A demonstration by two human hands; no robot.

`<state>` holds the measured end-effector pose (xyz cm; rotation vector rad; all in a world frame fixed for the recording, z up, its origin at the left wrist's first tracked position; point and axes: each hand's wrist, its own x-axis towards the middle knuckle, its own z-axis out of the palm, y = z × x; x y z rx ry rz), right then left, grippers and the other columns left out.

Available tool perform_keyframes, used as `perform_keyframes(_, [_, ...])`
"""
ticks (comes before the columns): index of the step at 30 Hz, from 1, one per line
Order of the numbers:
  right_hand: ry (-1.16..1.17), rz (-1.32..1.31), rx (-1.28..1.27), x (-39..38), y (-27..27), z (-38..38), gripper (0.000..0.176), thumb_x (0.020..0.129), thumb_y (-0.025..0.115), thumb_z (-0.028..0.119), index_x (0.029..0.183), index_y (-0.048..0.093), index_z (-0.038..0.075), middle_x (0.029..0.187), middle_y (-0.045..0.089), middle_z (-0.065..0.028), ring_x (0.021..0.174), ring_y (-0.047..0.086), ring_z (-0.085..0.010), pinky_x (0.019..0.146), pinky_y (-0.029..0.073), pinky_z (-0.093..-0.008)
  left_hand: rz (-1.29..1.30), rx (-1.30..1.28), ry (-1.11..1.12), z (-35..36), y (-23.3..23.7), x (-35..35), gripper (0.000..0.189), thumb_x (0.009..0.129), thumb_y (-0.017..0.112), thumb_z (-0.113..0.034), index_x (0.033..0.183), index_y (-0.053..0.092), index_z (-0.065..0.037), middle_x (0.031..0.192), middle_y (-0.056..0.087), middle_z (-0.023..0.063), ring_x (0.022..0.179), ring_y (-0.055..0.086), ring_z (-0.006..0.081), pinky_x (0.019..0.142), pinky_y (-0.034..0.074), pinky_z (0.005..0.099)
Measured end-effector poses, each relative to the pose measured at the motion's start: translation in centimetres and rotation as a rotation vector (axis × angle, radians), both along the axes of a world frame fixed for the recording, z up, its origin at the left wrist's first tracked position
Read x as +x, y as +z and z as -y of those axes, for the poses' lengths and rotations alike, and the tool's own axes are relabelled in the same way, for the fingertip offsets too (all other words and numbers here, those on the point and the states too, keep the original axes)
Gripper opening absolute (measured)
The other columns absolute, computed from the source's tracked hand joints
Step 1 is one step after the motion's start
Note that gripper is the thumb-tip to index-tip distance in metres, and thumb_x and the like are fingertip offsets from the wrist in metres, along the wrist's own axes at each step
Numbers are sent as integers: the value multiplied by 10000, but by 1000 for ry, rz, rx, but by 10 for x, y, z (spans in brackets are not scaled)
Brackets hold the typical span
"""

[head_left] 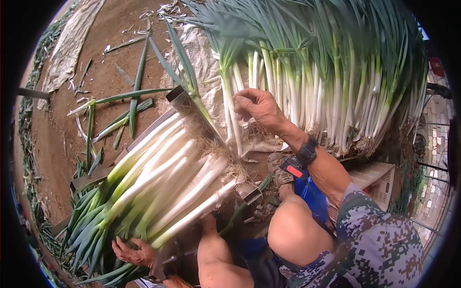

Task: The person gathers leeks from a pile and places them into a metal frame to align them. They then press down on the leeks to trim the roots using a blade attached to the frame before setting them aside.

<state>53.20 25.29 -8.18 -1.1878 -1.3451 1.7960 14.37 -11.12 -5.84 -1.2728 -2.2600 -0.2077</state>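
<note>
Camouflage sleeve [357, 216] nearest; right hand [261, 109] half-curled beyond the metal rack [91, 179], grip unclear; well apart, open left hand [134, 252] apparently steadies leeks [165, 180] across the rack.

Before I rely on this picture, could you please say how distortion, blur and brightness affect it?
Head view: wide-angle distortion bows the paving at right, and the corners are black; haze softens the upper leaves; the white stalks look bright yet distinct.
</note>
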Motion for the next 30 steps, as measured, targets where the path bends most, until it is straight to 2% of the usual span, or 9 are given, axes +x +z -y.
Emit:
perform_keyframes(3, [114,560,-63,18,-116,-20,394,902,720,246,1164,652,-41,925,732,-143,815,728,-206,685,566,-334,-8,14,-16,2,-2,-3,446,936,580,-236,1320,592,-10,1381,513,208,1237,514,399,1036,410,517])
perform_keyframes(5, [150,627,116,18,-168,-4,520,874,696,340,1184,620,-70,1061,717,-238,934,723,-356,807,569,-436,36,0,-4,3,-2,-2,460,937,577,-227,1345,572,-15,1397,498,217,1253,502,398,1048,400,515])
perform_keyframes(8, [221,972,6,0,-197,26,532,850,685,372,1134,602,-71,1043,694,-298,964,692,-452,837,552,-508,34,-23,20,6,-4,-3,470,955,559,-243,1362,553,-10,1421,479,222,1275,484,400,1061,389,509])
perform_keyframes(11, [318,1095,75,-2,-194,51,400,850,695,238,1105,562,-40,968,693,-296,929,699,-440,804,551,-513,35,-34,27,6,-1,-2,502,1000,511,-337,1391,531,-23,1424,472,242,1291,471,409,1077,370,515])
perform_keyframes(15, [394,995,-105,3,-188,44,434,814,674,309,1073,581,-26,960,681,-315,891,693,-452,801,541,-531,47,-24,7,6,0,-3,525,1014,521,-376,1391,527,-9,1430,467,246,1306,461,401,1087,364,506])
perform_keyframes(19, [41,739,-23,-12,-167,41,412,809,663,289,1042,573,-39,883,673,-263,830,674,-446,763,522,-508,59,-6,-2,8,3,3,525,1011,528,-348,1398,517,6,1431,468,248,1311,456,402,1095,357,502])
perform_keyframes(24, [-35,806,259,-33,-196,9,550,842,686,255,1246,434,-21,1193,583,-299,1101,602,-447,916,489,-506,72,-16,-2,3,8,7,512,1007,524,-311,1407,509,8,1434,461,260,1316,449,411,1102,346,505])
perform_keyframes(27, [98,891,138,-32,-205,1,786,808,726,334,1363,291,-11,1330,487,-290,1117,591,-460,934,487,-548,86,-7,-13,3,7,8,511,1004,525,-303,1407,507,10,1431,460,266,1314,448,419,1104,341,507])
perform_keyframes(30, [28,1002,87,-46,-208,-9,609,772,752,325,1206,494,-16,1147,622,-273,1068,630,-429,899,508,-500,88,-21,-4,5,10,8,510,1001,524,-299,1405,507,12,1425,462,270,1307,451,425,1102,343,509])
